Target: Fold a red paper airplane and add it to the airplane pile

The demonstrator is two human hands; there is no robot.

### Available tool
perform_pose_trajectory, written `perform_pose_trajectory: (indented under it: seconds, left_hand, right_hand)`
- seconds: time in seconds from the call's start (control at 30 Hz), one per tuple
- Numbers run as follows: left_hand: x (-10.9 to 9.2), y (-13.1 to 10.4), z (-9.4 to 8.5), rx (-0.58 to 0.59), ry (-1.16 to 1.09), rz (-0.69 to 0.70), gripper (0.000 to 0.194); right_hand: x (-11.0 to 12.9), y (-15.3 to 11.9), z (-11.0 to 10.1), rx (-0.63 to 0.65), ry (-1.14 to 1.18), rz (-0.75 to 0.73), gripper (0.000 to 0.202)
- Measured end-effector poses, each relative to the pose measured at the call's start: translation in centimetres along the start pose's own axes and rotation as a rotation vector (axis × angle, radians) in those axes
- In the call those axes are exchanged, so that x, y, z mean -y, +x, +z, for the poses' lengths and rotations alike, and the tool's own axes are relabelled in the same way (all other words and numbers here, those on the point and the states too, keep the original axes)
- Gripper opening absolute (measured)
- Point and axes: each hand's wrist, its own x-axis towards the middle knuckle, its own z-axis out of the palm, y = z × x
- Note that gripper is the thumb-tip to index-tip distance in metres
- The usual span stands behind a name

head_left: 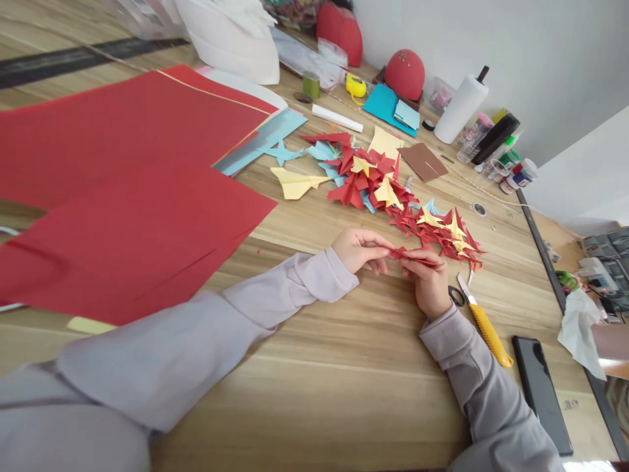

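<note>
A small piece of folded red paper [399, 252] is pinched between both my hands, a little above the wooden table. My left hand [361, 250] grips its left end with thumb and fingers. On the other end, my right hand [426, 278] is closed, its fingers covering part of the paper. Just beyond them lies a heap of folded red paper stars [442, 233], with yellow and light blue ones among them. Farther back is a pile of red folded paper pieces [348, 190], and a yellow paper plane [297, 183] rests left of it.
Large red paper sheets [142, 229] cover the table's left side. By my right forearm lie a yellow-handled utility knife [489, 331], black-handled scissors [456, 296] and a black phone [541, 393]. Along the wall stand a white bottle [462, 108], several small jars and a red dome [405, 73].
</note>
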Motion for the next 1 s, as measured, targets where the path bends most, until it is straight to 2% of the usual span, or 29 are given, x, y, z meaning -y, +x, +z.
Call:
perform_pose_trajectory:
  seconds: [0.33, 0.67, 0.83, 1.0]
  left_hand:
    - [-0.16, -0.03, -0.18, 0.048, -0.121, -0.070, 0.017]
    - [0.45, 0.40, -0.86, 0.141, -0.152, -0.046, 0.022]
    - [0.15, 0.36, -0.87, 0.128, -0.179, -0.039, 0.025]
    - [0.37, 0.02, -0.16, 0.071, -0.020, 0.038, 0.034]
  right_hand:
    - [-0.16, 0.24, -0.19, -0.026, 0.027, 0.016, 0.012]
    - [-0.09, 0.40, -0.08, -0.054, 0.032, 0.037, 0.011]
    - [0.11, 0.46, -0.12, -0.069, 0.057, 0.053, 0.012]
    - [0.04, 0.41, -0.27, -0.038, 0.034, 0.088, 0.012]
